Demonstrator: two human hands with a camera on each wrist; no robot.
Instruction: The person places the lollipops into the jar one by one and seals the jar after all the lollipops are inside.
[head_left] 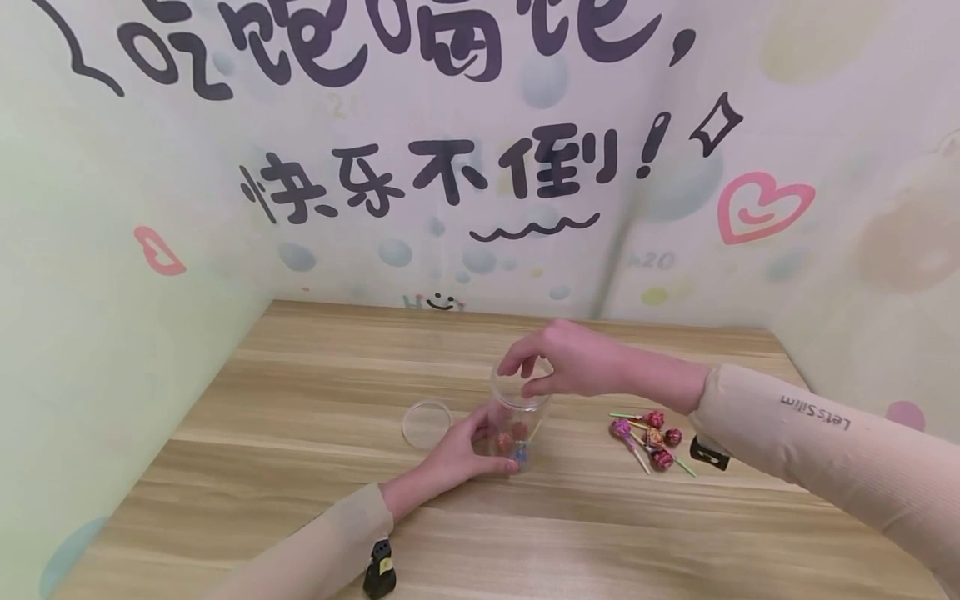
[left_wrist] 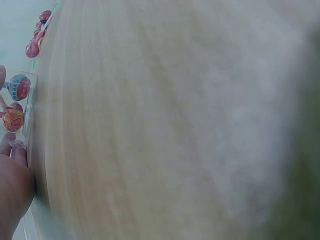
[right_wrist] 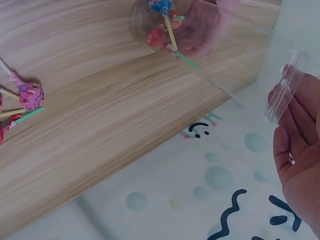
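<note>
A clear plastic jar (head_left: 534, 412) stands on the wooden table with several wrapped lollipops (head_left: 520, 430) at its bottom. Low on its side, my left hand (head_left: 459, 454) grips the jar, thumb on the near side and fingers behind. My right hand (head_left: 573, 360) is over the jar's mouth, its fingers loosely bent at the rim and nothing held in them. In the right wrist view, a red lollipop (right_wrist: 157, 37) and a blue-wrapped one (right_wrist: 161, 6) show through the jar wall. An orange lollipop (left_wrist: 13, 119) shows beside the left fingers in the left wrist view.
Several more lollipops (head_left: 654, 437) lie in a loose pile on the table, right of the jar. A round clear lid (head_left: 427, 424) lies left of it. Behind the table (head_left: 315, 367) rises a wall (head_left: 360, 258) with printed characters.
</note>
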